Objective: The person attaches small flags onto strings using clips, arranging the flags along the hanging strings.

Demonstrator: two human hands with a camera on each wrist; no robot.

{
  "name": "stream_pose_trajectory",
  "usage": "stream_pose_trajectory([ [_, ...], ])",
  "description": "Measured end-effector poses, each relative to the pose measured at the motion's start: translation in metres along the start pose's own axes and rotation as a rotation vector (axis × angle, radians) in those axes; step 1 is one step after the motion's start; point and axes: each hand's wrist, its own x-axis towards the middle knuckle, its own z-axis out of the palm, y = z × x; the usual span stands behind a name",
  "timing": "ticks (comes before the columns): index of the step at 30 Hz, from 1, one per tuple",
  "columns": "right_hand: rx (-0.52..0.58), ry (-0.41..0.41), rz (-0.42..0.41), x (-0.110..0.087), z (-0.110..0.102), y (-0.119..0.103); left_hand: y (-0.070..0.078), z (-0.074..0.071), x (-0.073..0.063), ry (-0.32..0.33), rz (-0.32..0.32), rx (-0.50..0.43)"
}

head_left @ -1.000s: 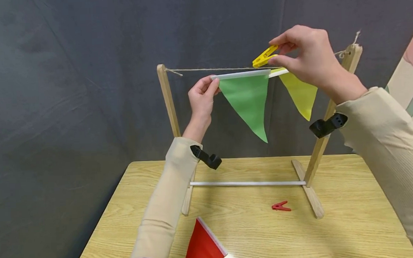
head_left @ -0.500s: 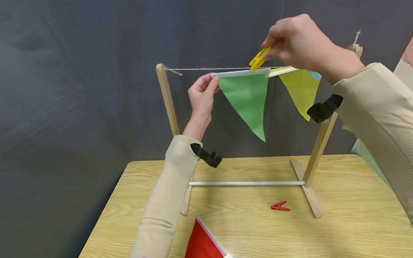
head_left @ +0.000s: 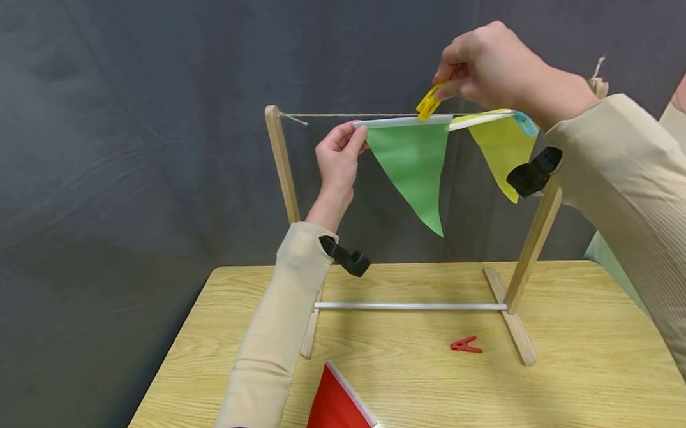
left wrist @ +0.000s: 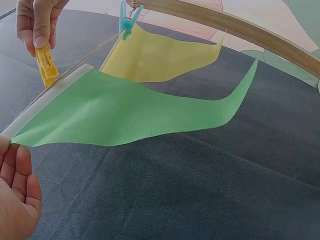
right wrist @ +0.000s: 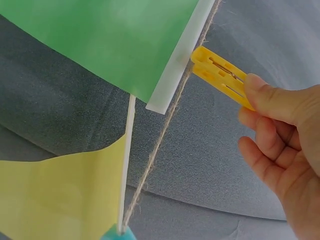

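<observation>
A green triangular pennant (head_left: 412,166) with a white top strip hangs along a string (head_left: 339,115). My left hand (head_left: 337,157) pinches the strip's left end between thumb and fingers. Above the strip's right part, my right hand (head_left: 486,67) pinches a yellow clothespin (head_left: 430,103), its tip right at the string and strip. In the right wrist view the clothespin (right wrist: 220,75) overlaps the string at the white edge. A yellow pennant (head_left: 498,146) hangs to the right, with a blue clothespin (head_left: 525,124) at its right end.
The string runs between two wooden posts (head_left: 282,165) of a stand, joined low by a white rod (head_left: 410,306). On the table (head_left: 414,389) lie a red clothespin (head_left: 466,345) and a red pennant (head_left: 335,409) with a white edge. A dark curtain (head_left: 145,152) hangs behind.
My right hand has tilted and lowered the yellow clothespin from above the string to the string and green pennant's strip. Its gaping legs have come together. The left hand keeps its pinch.
</observation>
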Motion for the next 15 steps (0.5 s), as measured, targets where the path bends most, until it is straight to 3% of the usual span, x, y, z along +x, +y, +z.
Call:
stream_pose_trajectory([
  [15,-0.001,-0.084,0.029,0.0091,0.0003,-0.0018,0.0028,0.0032,0.0006,-0.009,0.018,0.030],
])
